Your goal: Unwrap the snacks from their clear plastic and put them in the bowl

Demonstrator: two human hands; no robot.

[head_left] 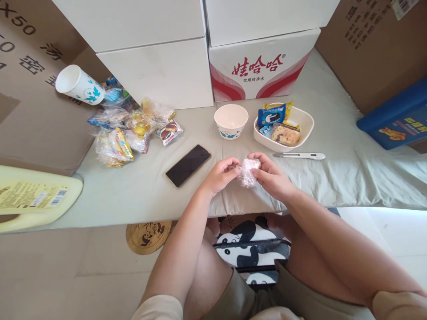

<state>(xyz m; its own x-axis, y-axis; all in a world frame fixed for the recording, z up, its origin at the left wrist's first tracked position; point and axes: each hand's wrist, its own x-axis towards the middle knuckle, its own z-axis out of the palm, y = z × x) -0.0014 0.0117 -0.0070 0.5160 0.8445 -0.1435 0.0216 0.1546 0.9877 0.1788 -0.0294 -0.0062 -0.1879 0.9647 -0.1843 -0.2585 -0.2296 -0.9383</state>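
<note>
Between my two hands, over the front part of the cloth-covered surface, is a crumpled piece of clear plastic wrap [247, 172]; whether anything sits inside it I cannot tell. My left hand [223, 174] pinches its left side between thumb and fingers. On the other side my right hand [271, 175] grips it with thumb and bent fingers. Just beyond stands a white paper bowl [231, 122] with blue leaf prints. A white utility knife [300, 156] lies flat behind my right hand, in front of a cream plastic dish [308, 122] holding several packaged snacks [271, 116].
A black phone [188, 165] lies left of my hands. Several bagged snacks [133, 120] are heaped farther left, near a tilted paper cup [80, 85]. White boxes [156, 73] line the back. A yellow jug [36, 195] and a blue container [396, 118] stand at the sides.
</note>
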